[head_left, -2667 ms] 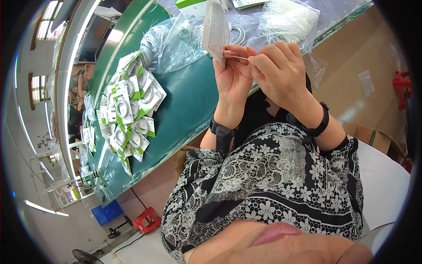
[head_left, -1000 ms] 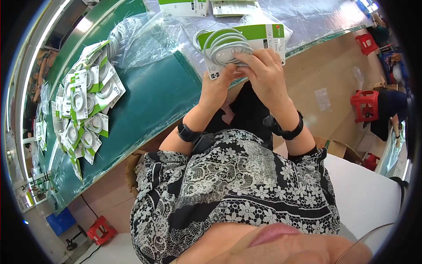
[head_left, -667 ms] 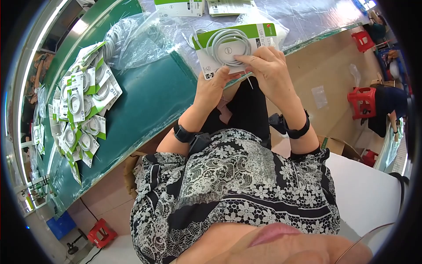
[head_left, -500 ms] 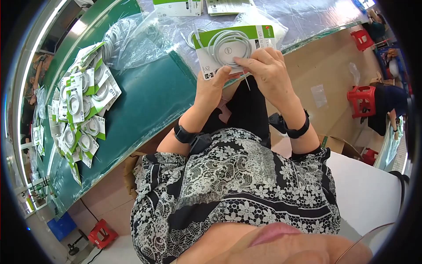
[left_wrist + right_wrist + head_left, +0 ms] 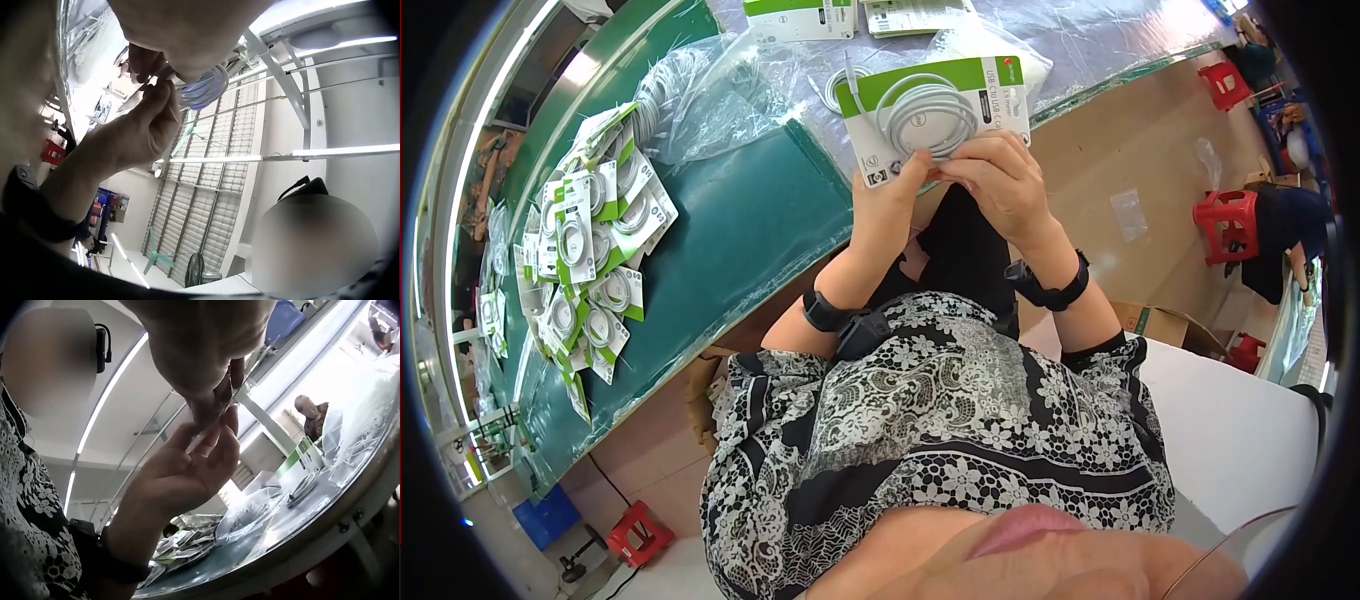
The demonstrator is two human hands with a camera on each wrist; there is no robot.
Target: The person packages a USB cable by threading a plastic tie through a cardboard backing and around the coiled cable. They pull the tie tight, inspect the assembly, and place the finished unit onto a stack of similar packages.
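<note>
A green and white card (image 5: 875, 148) with a coiled white cable (image 5: 945, 120) on its front is held up over the table's near edge. The left hand (image 5: 885, 205) grips the card's lower left edge, thumb on the front and fingers behind. At the card's lower edge, below the coil, the right hand (image 5: 1005, 190) has its thumb and index finger pinched together; a thin tie between them is hard to make out. The two hands' fingertips nearly meet, as the right wrist view also shows around the left hand (image 5: 187, 475).
A pile of carded cables (image 5: 590, 260) lies on the green table (image 5: 740, 230) at the left. Behind it are a bundle of grey cables and clear plastic bags (image 5: 720, 100). More cards (image 5: 800, 20) lie at the back. Red stools (image 5: 1228, 228) stand on the floor.
The card has turned from edge-on to face the head camera. The right index finger, earlier pressing on the coil, has moved down to the card's lower edge, and the dangling tie end is no longer visible.
</note>
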